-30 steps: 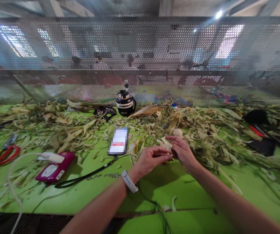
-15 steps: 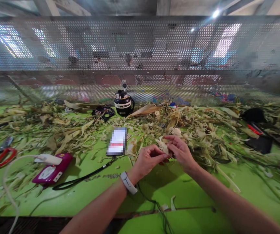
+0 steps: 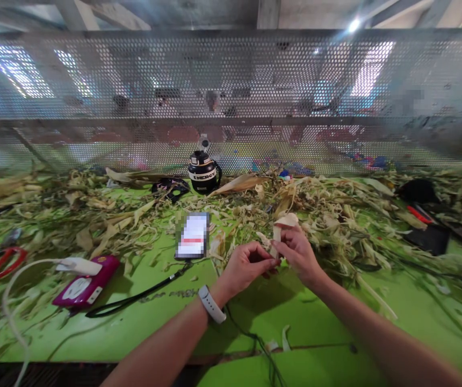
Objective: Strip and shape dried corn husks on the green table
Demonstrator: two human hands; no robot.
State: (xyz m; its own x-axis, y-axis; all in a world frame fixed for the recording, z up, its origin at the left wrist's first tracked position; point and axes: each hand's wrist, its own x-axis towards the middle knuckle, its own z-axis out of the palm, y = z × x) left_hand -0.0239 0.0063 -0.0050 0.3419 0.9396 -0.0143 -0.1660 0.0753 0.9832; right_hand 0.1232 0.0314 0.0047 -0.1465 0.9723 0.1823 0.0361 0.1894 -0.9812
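A pale strip of corn husk [image 3: 276, 240] stands up between my two hands, with a wider pale flap at its top. My left hand [image 3: 245, 267], a white watch band [image 3: 211, 304] on its wrist, pinches at the strip's lower end. On the other side, my right hand [image 3: 300, 257] grips the strip between thumb and fingers. Part of the husk is hidden behind the fingers. Loose husk scraps [image 3: 327, 242] lie around and behind the right hand. A phone [image 3: 193, 236] on a black strap lies left of the hands.
At the left are a magenta power bank [image 3: 102, 277] with a white plug and cable, and red-handled scissors [image 3: 5, 264]. A black jug [image 3: 202, 172] stands before a perforated metal screen [image 3: 231, 75]. A dark cord [image 3: 251, 334] runs down the green table [image 3: 134, 336].
The pale husk strip now rises upright between my hands, and my right fingers have closed in around it. My left hand has barely moved. A blurred, tan husk-like shape has appeared at the far left edge.
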